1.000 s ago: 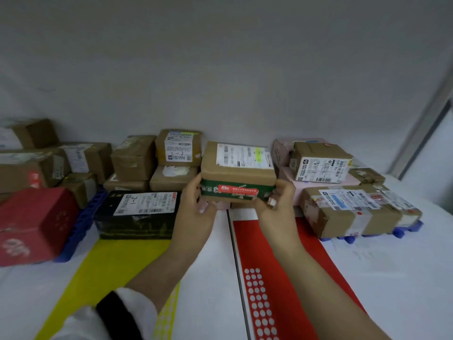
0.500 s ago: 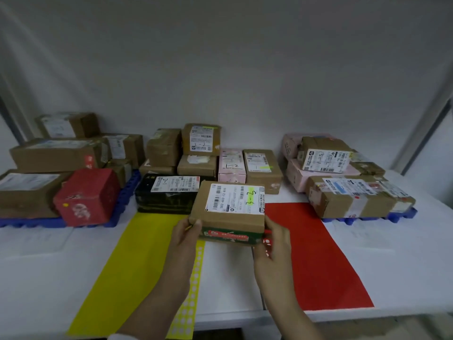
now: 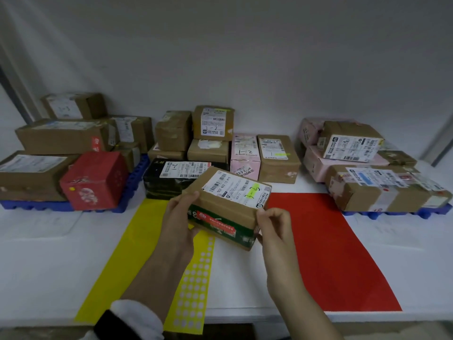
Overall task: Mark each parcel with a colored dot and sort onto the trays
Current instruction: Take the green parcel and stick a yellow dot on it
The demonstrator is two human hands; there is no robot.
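On white table (image 3: 49, 253), parcels (image 3: 278, 158), grey wall (image 3: 245, 57) behind

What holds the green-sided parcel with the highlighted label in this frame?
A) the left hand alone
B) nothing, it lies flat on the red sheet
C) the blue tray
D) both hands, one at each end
D: the left hand and right hand grip opposite ends of the green-sided parcel, which is tilted.
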